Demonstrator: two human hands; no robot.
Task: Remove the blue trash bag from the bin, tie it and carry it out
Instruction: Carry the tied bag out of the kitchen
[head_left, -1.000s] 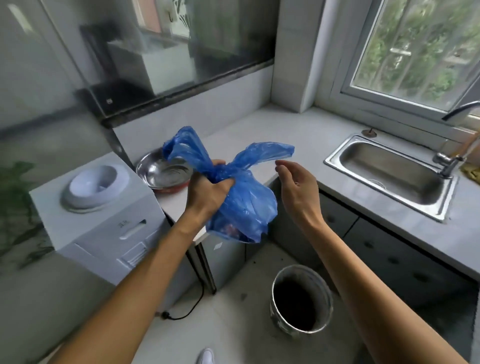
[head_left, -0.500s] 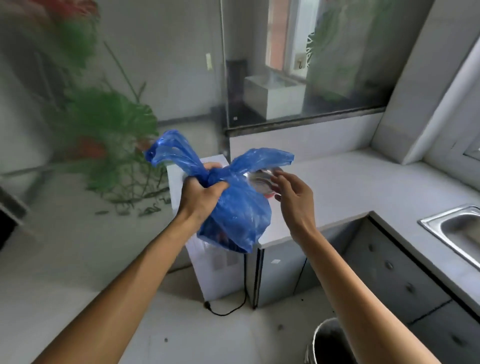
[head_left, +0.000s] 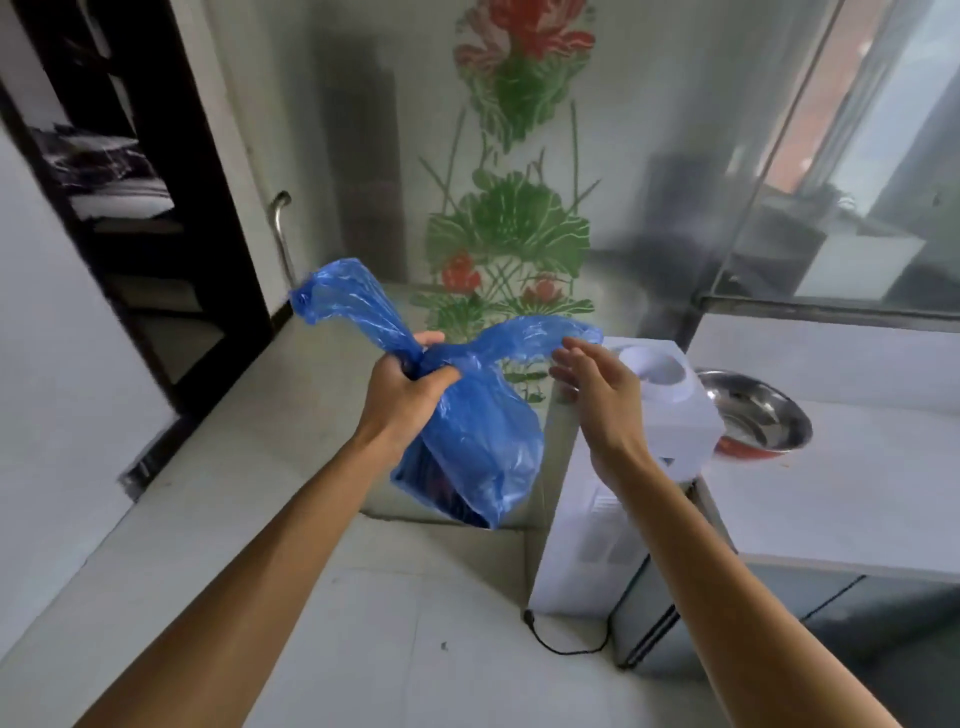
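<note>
The blue trash bag (head_left: 478, 447) hangs in the air at the centre of the head view, with dark contents showing through its lower part. My left hand (head_left: 400, 395) is shut around the bag's gathered neck. Two loose ends of the plastic stick out above the fist, one up to the left and one to the right. My right hand (head_left: 597, 389) is open just right of the bag, its fingertips close to the right end, holding nothing. The bin is out of view.
A white water dispenser (head_left: 623, 499) stands on the floor right of the bag, its black cord (head_left: 566, 644) trailing on the tiles. A metal bowl (head_left: 753, 415) sits on the white counter (head_left: 831, 499) at the right. A dark doorway (head_left: 130, 218) opens at the left, beside a glass wall with a painted flower.
The view has swung left from the sink and bin to the doorway and flower wall. My left hand has kept its grip on the bag's neck. My right hand stays open beside it.
</note>
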